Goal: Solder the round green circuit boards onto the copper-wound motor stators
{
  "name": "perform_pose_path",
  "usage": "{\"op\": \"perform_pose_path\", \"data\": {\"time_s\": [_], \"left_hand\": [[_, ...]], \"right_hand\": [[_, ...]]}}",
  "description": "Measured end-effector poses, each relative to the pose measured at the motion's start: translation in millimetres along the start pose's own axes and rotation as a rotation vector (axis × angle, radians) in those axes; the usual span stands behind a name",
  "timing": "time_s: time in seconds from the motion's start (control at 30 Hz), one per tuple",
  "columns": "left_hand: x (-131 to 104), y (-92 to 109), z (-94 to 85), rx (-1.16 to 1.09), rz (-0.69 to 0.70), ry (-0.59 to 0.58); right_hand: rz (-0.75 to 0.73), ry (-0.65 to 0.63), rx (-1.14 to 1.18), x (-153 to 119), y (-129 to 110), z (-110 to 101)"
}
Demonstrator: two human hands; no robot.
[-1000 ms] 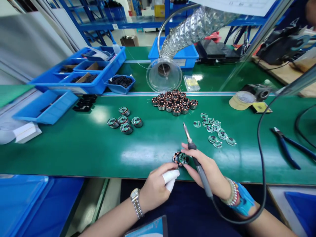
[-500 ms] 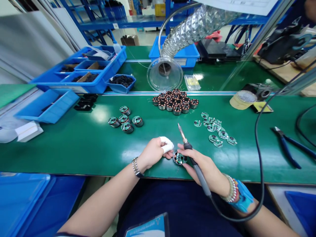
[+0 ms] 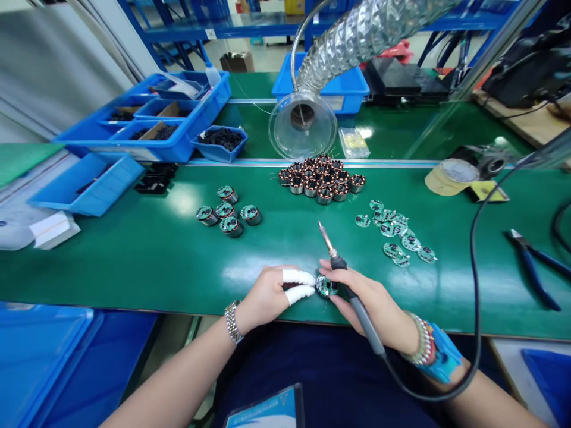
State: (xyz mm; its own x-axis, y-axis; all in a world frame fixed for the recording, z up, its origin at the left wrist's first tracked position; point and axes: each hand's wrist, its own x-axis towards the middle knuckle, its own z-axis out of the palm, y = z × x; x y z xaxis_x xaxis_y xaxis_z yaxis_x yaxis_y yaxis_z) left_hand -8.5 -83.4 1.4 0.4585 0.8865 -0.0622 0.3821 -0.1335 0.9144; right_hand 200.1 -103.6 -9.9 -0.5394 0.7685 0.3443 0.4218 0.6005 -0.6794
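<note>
My right hand point(image 3: 370, 300) is wrapped round a soldering iron point(image 3: 357, 303), its metal tip pointing up and away. The thumb and fingertips of that hand also rest against a motor stator with a round green circuit board point(image 3: 326, 286), close to the bench's front edge. My left hand point(image 3: 272, 294) wears white finger covers on thumb and forefinger. Their tips come together in a pinch at the stator's left edge; what lies between them is too small to make out. Bare copper-wound stators point(image 3: 325, 193) stand in a cluster beyond. Loose round circuit boards point(image 3: 395, 226) lie to the right.
Several stators with boards on top point(image 3: 231, 226) stand at left. Blue bins point(image 3: 178, 142) fill the back left. A clear fume hood point(image 3: 303, 125) on a foil duct hangs over the back. Cutting pliers point(image 3: 530, 267) and a yellowish tub point(image 3: 450, 177) sit at right; the iron's cable point(image 3: 476, 285) loops there.
My left hand has shifted slightly left, its thumb and forefinger now stretched toward the stator's edge. The right hand with the soldering iron has barely moved. The camera view has shifted slightly.
</note>
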Motion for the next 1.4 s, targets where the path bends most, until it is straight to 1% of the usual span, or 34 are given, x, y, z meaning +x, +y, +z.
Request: {"op": "perform_pose_path", "data": {"time_s": [0.1, 0.17, 0.27, 0.37, 0.47, 0.6, 0.67, 0.8, 0.93, 1.07, 1.17, 1.23, 1.33, 1.4], "left_hand": [[8.6, 1.0, 5.1, -0.153, -0.076, -0.034], [12.8, 1.8, 9.3, -0.308, -0.177, -0.077], [14.4, 2.1, 15.7, -0.545, -0.332, -0.095], [12.7, 1.4, 20.3, -0.651, -0.377, -0.085], [11.8, 2.1, 22.4, -0.621, -0.376, -0.045], [13.5, 7.2, 22.7, -0.507, -0.371, -0.012], [14.5, 10.0, 22.2, -0.471, -0.354, -0.012], [14.7, 11.8, 22.1, -0.466, -0.339, -0.003], [12.6, 7.9, 25.2, -0.494, -0.321, 0.034], [11.2, 4.6, 27.4, -0.545, -0.315, 0.067], [12.5, 3.6, 24.6, -0.582, -0.326, 0.031], [14.6, 2.9, 21.0, -0.584, -0.339, -0.030], [18.0, 1.6, 16.3, -0.529, -0.351, -0.127], [19.4, 1.2, 15.0, -0.491, -0.356, -0.140]], "right_hand": [[-0.010, -0.027, 0.001, -0.3, 1.3, -1.8], [-0.016, -0.056, 0.016, -0.9, 2.5, -4.2], [-0.016, -0.085, 0.030, -1.7, 4.2, -7.4], [-0.019, -0.078, 0.017, -2.4, 3.8, -9.3], [-0.020, -0.049, -0.016, -0.8, 0.2, -10.5], [-0.015, 0.083, -0.060, 7.7, -4.7, -8.6], [-0.027, 0.116, -0.086, 13.2, -4.6, -5.8], [-0.075, 0.080, -0.138, 20.2, -0.9, -1.3], [-0.055, 0.087, -0.140, 20.5, -0.5, 0.1], [-0.033, 0.088, -0.109, 19.1, -5.3, 0.3], [-0.003, 0.133, -0.080, 17.0, -10.7, -2.6], [0.034, 0.186, -0.072, 14.1, -14.6, -6.5], [0.083, 0.240, -0.052, 7.1, -19.5, -14.2], [0.098, 0.251, -0.037, 1.6, -21.6, -19.7]]}}
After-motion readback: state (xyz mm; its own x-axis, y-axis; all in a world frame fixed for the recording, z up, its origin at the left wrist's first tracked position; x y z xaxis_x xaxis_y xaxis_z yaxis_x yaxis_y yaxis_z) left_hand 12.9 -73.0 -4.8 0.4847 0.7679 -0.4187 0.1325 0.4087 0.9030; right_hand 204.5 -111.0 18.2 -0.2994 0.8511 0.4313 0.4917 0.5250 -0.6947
